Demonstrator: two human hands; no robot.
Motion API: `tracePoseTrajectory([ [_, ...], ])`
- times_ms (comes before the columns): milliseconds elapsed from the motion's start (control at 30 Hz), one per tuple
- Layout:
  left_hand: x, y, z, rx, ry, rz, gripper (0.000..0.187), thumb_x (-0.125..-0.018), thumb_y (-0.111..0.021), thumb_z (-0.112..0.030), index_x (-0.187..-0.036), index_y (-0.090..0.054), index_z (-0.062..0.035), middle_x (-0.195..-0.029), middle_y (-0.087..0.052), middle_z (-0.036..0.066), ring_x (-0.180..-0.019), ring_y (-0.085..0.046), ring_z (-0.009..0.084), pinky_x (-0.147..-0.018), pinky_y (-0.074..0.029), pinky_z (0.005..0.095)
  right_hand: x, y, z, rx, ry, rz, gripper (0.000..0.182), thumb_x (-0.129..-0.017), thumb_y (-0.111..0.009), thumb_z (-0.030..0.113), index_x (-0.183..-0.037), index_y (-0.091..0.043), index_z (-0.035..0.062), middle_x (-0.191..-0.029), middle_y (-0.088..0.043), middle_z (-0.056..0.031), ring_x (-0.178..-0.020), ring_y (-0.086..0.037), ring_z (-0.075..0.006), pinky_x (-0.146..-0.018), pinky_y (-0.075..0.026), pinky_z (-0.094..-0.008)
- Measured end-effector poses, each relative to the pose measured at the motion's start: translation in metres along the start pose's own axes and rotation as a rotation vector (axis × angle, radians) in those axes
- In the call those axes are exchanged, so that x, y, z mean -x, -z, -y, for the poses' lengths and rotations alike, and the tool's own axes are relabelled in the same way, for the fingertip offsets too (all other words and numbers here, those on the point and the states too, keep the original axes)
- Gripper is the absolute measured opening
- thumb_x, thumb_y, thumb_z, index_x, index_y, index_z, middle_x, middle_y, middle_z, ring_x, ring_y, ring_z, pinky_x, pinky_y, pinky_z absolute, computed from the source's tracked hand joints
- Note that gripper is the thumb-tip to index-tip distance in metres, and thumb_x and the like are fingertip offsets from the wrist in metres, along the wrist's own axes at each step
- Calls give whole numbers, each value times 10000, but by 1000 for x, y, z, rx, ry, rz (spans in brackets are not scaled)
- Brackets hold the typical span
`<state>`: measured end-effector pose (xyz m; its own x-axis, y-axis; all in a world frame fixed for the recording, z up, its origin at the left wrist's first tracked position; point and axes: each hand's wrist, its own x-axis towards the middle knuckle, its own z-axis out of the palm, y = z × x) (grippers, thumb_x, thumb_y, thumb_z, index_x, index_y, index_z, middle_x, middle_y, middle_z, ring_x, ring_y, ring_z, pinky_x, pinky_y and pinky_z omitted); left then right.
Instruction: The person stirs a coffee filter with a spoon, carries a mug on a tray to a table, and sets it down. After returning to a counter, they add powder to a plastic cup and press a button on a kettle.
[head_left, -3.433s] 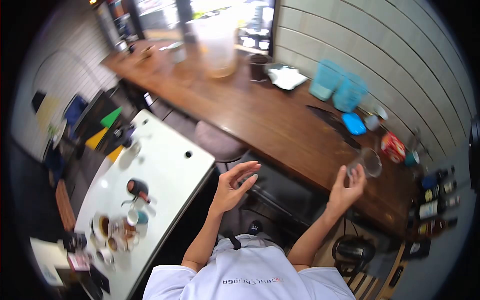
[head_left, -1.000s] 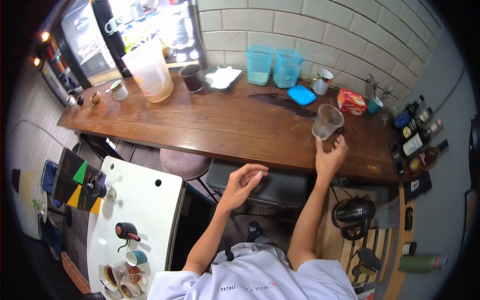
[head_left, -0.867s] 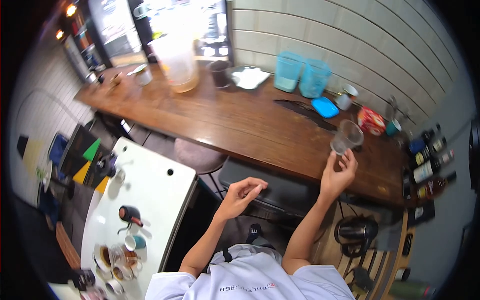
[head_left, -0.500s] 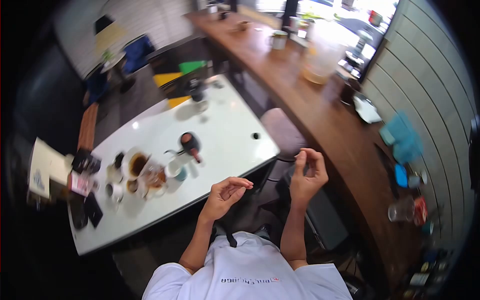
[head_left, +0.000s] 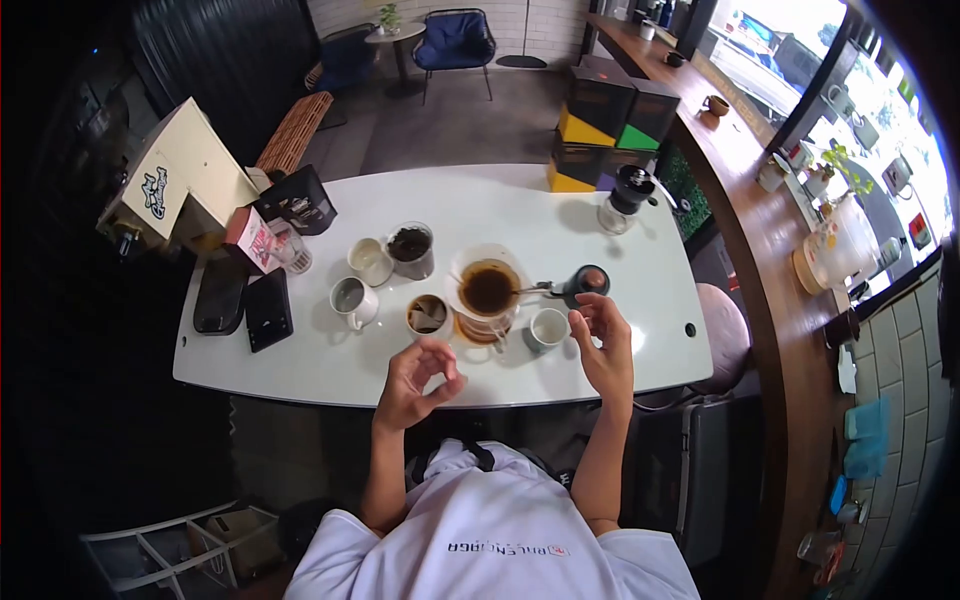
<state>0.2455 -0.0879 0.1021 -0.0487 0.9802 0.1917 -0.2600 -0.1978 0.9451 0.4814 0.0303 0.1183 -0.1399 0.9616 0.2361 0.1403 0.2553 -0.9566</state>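
My left hand (head_left: 418, 385) hovers at the front edge of the white table, fingers curled in a loose C with nothing between them. Nearest to it is a cup with brown contents (head_left: 428, 315). My right hand (head_left: 604, 350), thumb and fingers apart and holding nothing, is beside a pale cup (head_left: 547, 330). Its fingertips overlap the view of a dark gooseneck kettle (head_left: 588, 284); contact cannot be made out. Between the hands, farther back, a coffee dripper (head_left: 489, 288) with dark liquid or wet grounds sits over a glass server (head_left: 482, 331).
A white mug (head_left: 353, 300), a clear glass (head_left: 370, 262) and a cup of dark contents (head_left: 411, 250) stand left of the dripper. A hand grinder (head_left: 627, 200) and stacked boxes (head_left: 600, 110) are at the back right. A phone-like black device (head_left: 269, 311) lies left. A wooden counter (head_left: 735, 200) runs along the right.
My view has swung left, bringing the table squarely in front. Both hands have moved from beside the table's edge to its front, still holding nothing.
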Motion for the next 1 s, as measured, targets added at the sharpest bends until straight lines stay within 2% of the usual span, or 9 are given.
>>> tracePoseTrajectory([
  [133,-26,22,14,-169,-85,-147,520,-754,-722,30,-1176,-424,-34,-927,-497,27,-866,-518,97,-832,-477,269,-15,-34,-11,-8,-22,-40,210,-877,-660,114,-1013,-608,-37,-708,-573,-18,-629,-521,-49,-584,-426,-205],
  [167,-31,26,20,-260,-86,-146,631,-745,-726,21,-1254,-358,-42,-1008,-476,45,-946,-499,113,-872,-473,291,-18,-39,-16,26,-54,-65,206,-878,-659,114,-1008,-609,-38,-692,-563,-11,-621,-515,-45,-571,-417,-201],
  [267,-46,25,35,-221,-83,-133,769,-739,-695,36,-1364,-256,-46,-1189,-426,102,-1162,-464,203,-1035,-404,386,-23,-51,-23,75,-94,-140,182,-880,-658,112,-972,-623,-42,-660,-572,-5,-593,-510,-34,-533,-392,-193],
  [333,-55,25,50,-233,-92,-135,819,-725,-689,44,-1390,-221,-48,-1252,-391,129,-1223,-425,237,-1058,-380,405,-25,-53,-27,67,-70,-213,146,-915,-624,103,-898,-622,-42,-641,-572,8,-548,-518,-35,-495,-397,-179],
  [467,-66,19,60,-300,-80,-137,944,-681,-682,64,-1444,-140,-61,-1386,-280,187,-1334,-328,311,-1100,-332,446,-27,-57,-24,76,-110,-201,165,-918,-620,107,-872,-635,-51,-644,-592,-5,-537,-522,-40,-492,-402,-184],
  [600,-72,18,66,-413,-48,-181,1026,-639,-752,38,-1450,-133,-72,-1357,-286,181,-1262,-383,313,-1047,-394,446,-27,-64,-15,109,-98,-174,186,-926,-610,117,-905,-653,-63,-644,-592,-12,-545,-529,-46,-506,-410,-187],
  [700,-73,16,68,-449,-30,-221,1039,-619,-785,17,-1440,-153,-62,-1329,-307,178,-1230,-399,315,-1016,-419,437,-25,-64,-5,111,-95,-207,159,-903,-615,98,-895,-678,-47,-628,-620,-54,-534,-558,-78,-506,-414,-231],
  [767,-71,14,74,-502,-40,-229,1034,-616,-791,11,-1434,-163,-55,-1323,-312,178,-1234,-398,317,-1016,-417,435,-24,-62,0,149,-8,-198,157,-926,-592,71,-935,-666,-67,-669,-590,-25,-560,-536,-63,-523,-423,-204],
  [1000,-66,4,89,-613,-100,-251,1012,-605,-812,-11,-1410,-198,-1,-1327,-342,200,-1249,-396,333,-1051,-355,431,-29,-59,8,273,154,-131,119,-903,-594,21,-922,-674,-65,-679,-568,-28,-570,-534,-65,-523,-417,-230],
])
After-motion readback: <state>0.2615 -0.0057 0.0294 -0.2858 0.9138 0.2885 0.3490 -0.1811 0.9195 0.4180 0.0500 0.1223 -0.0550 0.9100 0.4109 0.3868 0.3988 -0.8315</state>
